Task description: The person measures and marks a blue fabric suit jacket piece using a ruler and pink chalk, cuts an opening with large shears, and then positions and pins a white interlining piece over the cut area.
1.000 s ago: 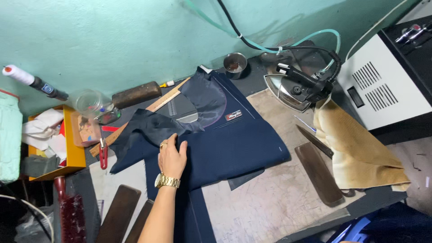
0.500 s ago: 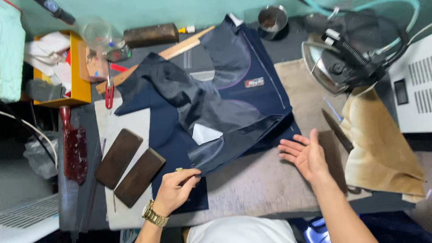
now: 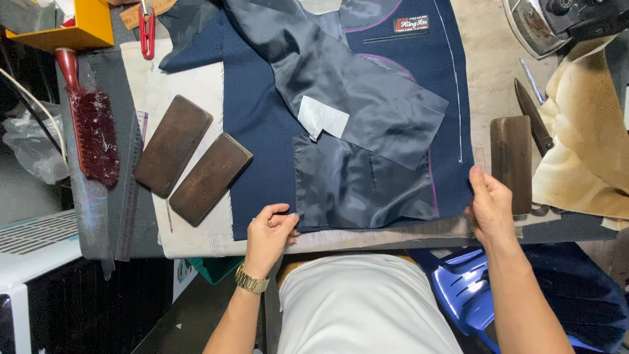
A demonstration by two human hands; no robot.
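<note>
Now both hands are pinching the jacket's point(image 3: 262, 131) near hem: left hand point(image 3: 270, 231) gripping one corner, right hand point(image 3: 491, 204) the other. Jacket is lying lining-up across the worktop point(image 3: 488, 85), already spread mostly flat, its lining point(image 3: 367, 105) still wrinkling.

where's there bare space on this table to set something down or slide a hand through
Free patches: the pale pad above the two wooden blocks, between the red-handled brush and the navy garment; the beige strip between the garment's right edge and the wooden block. Crowded: the right side by the iron and tan cloth, and the near edge where left hand and right hand grip the hem.
</note>
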